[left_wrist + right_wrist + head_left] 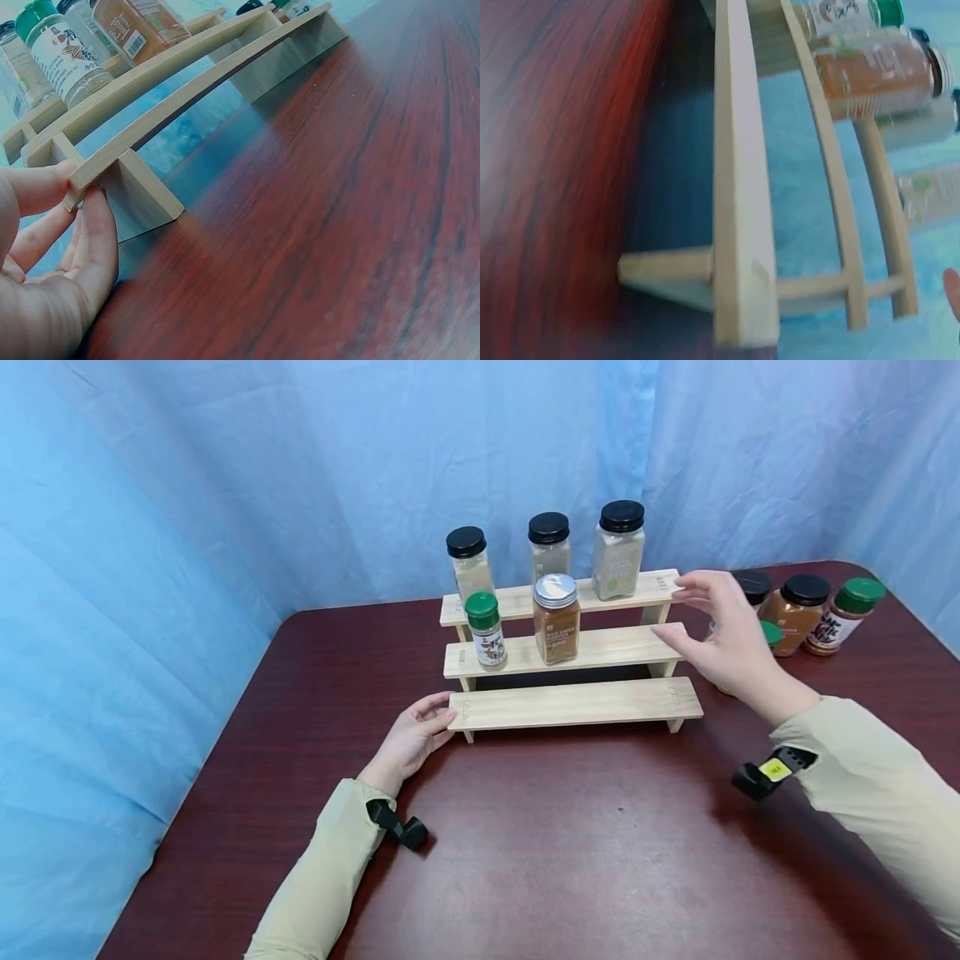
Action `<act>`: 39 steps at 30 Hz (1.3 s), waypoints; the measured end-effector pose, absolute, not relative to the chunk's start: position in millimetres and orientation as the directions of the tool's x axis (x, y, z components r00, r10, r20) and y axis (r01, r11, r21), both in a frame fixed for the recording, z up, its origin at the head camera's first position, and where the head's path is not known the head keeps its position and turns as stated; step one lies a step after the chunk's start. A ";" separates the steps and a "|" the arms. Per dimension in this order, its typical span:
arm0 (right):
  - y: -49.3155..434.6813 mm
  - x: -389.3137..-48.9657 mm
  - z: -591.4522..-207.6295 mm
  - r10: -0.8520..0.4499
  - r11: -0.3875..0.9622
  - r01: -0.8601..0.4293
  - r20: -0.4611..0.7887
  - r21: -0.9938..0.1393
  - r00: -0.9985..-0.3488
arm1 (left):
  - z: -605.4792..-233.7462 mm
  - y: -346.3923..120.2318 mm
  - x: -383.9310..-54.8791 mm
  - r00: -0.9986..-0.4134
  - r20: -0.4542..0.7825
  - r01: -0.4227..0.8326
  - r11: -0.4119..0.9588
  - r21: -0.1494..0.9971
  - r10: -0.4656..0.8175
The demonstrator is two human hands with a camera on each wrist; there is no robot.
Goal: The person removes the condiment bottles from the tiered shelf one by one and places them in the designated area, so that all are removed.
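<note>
A three-step wooden spice rack [576, 705] stands on the table. My left hand [411, 735] pinches the left end of its lowest step, thumb above and fingers below in the left wrist view. Nothing is held in my right hand [723, 639], whose thumb and fingers are spread by the right ends of the upper two steps. A small green-capped shaker [489, 639] and a silver-lidded jar of reddish-brown spice [557, 625] occupy the middle step. Along the top step are a left black-lidded jar [471, 572], a middle one [550, 556] and a right one [619, 560].
Right of the rack, partly behind my right hand, are more spice jars, among them a black-lidded orange-brown jar [789, 622] and a green-lidded jar [838, 625]. Blue curtains [360, 468] hang behind the dark red-brown table [562, 852].
</note>
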State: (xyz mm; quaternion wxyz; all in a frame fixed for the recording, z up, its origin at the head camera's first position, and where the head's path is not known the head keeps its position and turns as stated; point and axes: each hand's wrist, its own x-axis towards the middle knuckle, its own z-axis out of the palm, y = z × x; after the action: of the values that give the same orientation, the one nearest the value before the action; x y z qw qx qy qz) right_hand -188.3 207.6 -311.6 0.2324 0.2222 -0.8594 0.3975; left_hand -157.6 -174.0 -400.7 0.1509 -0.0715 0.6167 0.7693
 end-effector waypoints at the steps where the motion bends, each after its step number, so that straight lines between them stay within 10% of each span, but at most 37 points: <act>1: 203.6 -188.5 -309.9 -0.216 0.575 -0.569 0.562 -0.588 -0.799 | -400.9 -173.9 -157.6 -0.944 -0.298 -0.322 -0.196 0.926 0.143; 17: 147.5 -207.4 -291.9 -0.467 0.562 -0.561 0.327 -0.608 -0.822 | -402.2 -174.2 -159.0 -0.944 -0.298 -0.322 -0.196 0.926 0.143; 39: 124.5 -215.1 -310.8 -0.465 0.446 -0.492 0.276 -0.748 -0.841 | -402.3 -173.3 -159.1 -0.942 -0.304 -0.327 -0.194 0.925 0.141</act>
State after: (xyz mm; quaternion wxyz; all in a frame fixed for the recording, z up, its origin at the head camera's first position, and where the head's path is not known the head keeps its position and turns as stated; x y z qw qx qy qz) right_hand -215.1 124.5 -310.8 0.0152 0.2812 -0.8502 0.4448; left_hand -159.1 -173.3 -402.3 0.1523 -0.0754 0.6164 0.7689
